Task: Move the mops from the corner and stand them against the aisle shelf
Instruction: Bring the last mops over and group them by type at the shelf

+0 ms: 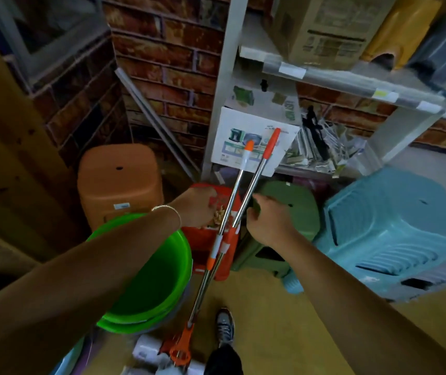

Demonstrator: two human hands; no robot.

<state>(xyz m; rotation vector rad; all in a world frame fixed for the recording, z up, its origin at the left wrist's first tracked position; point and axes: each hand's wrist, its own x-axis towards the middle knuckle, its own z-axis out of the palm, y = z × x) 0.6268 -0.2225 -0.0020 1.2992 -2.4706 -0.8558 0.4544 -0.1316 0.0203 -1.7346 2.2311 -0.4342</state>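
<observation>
Two mops (230, 209) stand between the hands, left hand (197, 207) and right hand (268, 226) fingers loosely curled, touching neither.

No legible text anywhere. Blurred dark print on the side of the cardboard box (322, 28) on the upper shelf, unreadable. Green lettering running sideways on the white carton (293, 110) under that shelf, too smeared to make out. Small sticker (121, 205) on the brown stool, blank price tags (292, 70) along the shelf edge, pictures only on the white box (232, 139).
</observation>
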